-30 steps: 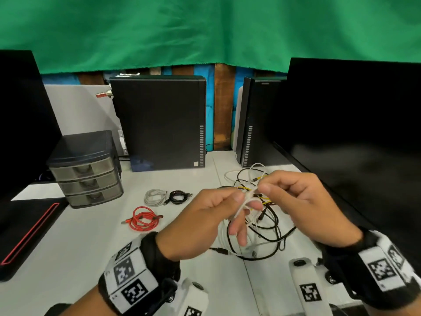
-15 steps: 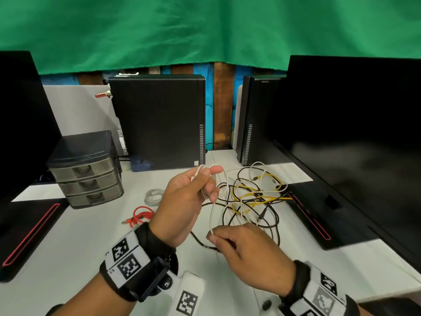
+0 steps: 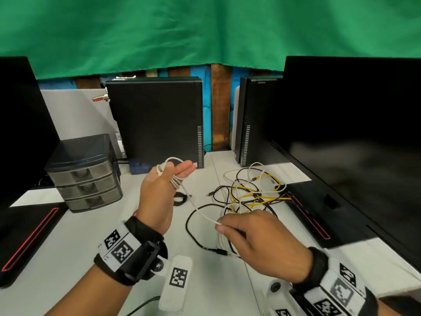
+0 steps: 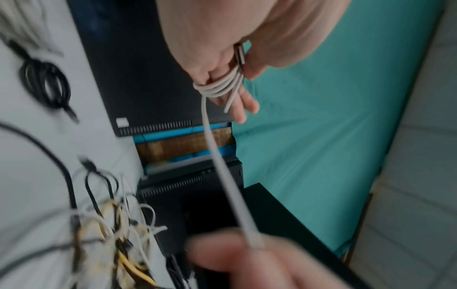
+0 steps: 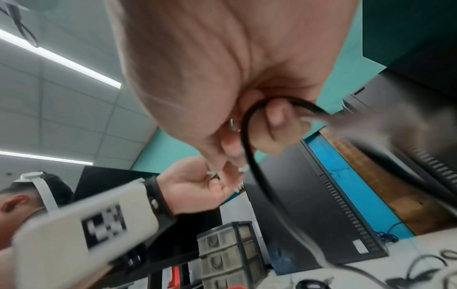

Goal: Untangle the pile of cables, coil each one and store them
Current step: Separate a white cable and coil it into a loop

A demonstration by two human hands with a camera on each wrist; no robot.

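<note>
My left hand is raised over the desk with a white cable wound in several turns round its fingers. The coil and a metal plug tucked in the palm show in the left wrist view. From the coil the white cable runs taut down to my right hand, which pinches it between thumb and forefinger. A black cable loops across my right fingers. The tangled pile of yellow, black and white cables lies on the desk just beyond my right hand.
A grey three-drawer unit stands at the left. A coiled black cable lies beside my left hand. Two black computer towers stand at the back, a large monitor fills the right, and a black pad lies at left.
A second ago both hands met above the pile. My right hand has since dropped toward me, drawing the white cable out. My left hand has lifted up and left with the coil.
</note>
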